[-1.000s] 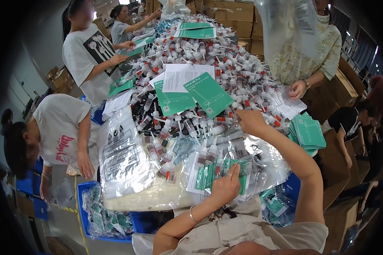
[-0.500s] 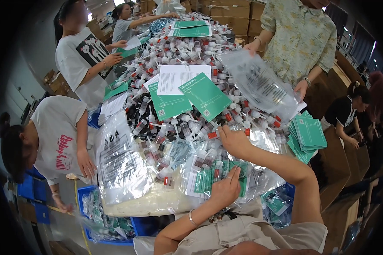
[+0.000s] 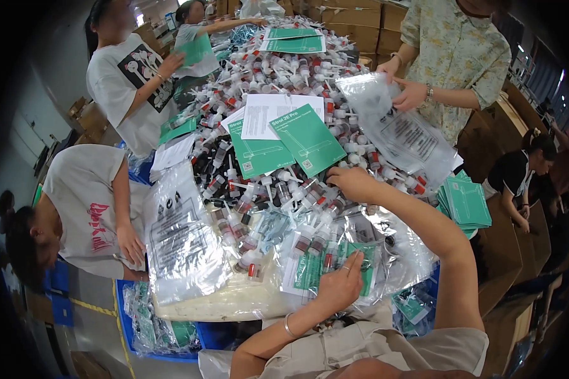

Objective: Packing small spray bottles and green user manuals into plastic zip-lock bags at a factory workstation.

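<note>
My left hand [image 3: 340,285] lies flat on a clear plastic bag [image 3: 335,259] that holds a green leaflet and small bottles, pressing it at the table's near edge. My right hand [image 3: 351,183] reaches forward into the big pile of small brown bottles with white caps [image 3: 284,189]; its fingers curl down among them, and what they hold is hidden. Two green leaflets [image 3: 284,142] and a white printed sheet [image 3: 265,114] rest on top of the pile.
A stack of clear bags [image 3: 183,240] hangs over the left edge. Green leaflets [image 3: 466,202] are stacked at the right. A person in a floral shirt holds a clear bag [image 3: 398,126]. Other people work at the left. Blue bins [image 3: 164,328] stand below; cardboard boxes [image 3: 354,19] behind.
My right hand has drawn back from the far right of the pile toward its near middle. The person in the floral shirt lowered the clear bag onto the pile.
</note>
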Available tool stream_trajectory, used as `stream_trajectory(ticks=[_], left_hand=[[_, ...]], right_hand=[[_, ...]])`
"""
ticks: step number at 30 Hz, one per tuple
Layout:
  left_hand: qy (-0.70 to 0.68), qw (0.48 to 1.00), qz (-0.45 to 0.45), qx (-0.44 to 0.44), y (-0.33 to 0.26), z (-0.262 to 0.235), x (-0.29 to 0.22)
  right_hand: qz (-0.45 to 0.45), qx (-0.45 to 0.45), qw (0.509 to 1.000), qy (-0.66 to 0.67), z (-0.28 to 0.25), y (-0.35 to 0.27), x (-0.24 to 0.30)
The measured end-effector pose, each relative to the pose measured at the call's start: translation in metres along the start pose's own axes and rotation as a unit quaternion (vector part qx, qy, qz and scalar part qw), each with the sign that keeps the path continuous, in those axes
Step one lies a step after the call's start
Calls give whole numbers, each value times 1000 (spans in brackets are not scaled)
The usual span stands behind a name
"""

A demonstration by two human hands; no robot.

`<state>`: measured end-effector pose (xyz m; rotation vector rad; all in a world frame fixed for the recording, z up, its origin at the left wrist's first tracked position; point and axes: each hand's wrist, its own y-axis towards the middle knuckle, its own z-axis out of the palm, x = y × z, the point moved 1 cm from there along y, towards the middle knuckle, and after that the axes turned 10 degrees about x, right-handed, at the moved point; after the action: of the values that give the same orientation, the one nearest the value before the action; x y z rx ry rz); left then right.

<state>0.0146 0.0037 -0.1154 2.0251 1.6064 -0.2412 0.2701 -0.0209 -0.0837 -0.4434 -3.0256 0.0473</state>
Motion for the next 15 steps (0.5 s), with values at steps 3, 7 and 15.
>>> stream_trajectory(ticks=[3, 7, 15], left_hand=[[5, 1000, -2, 2, 0, 1, 0], [3, 1000, -5, -8, -1, 0, 2], [5, 1000, 2, -15, 0, 0, 2]], right_hand=[[8, 46, 999, -2, -5, -9, 5], [-15, 50, 999, -11, -12, -28, 21], [-9, 42, 996, -83, -9, 0, 6]])
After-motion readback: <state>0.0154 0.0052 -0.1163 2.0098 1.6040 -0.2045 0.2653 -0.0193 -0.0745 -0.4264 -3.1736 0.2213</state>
